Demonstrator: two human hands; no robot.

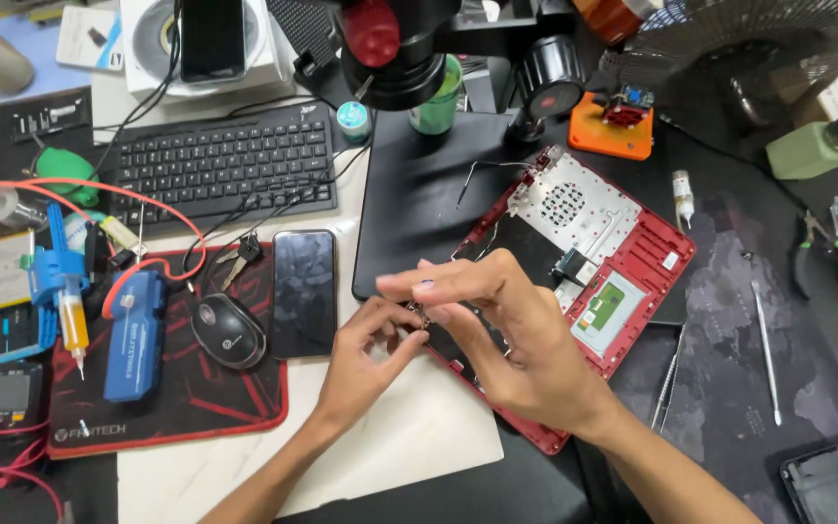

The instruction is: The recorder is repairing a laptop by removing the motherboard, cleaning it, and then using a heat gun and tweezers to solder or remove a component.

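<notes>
Both forearms rise from the desk's near edge and meet at its middle. The left hand (pixel 366 349) curls, thumb and forefinger pinched on a tiny part (pixel 420 314). The right hand (pixel 506 335) arches over it, fingers spread and bent, fingertips just beside the part, above the red case's (pixel 632 281) near-left edge.

A dark-screened black phone (pixel 304 292) lies beside the black mouse (pixel 229 330); another black phone (pixel 211 39) rests on a white box (pixel 138 58); a small grey meter screen (pixel 0 392) sits far left
</notes>
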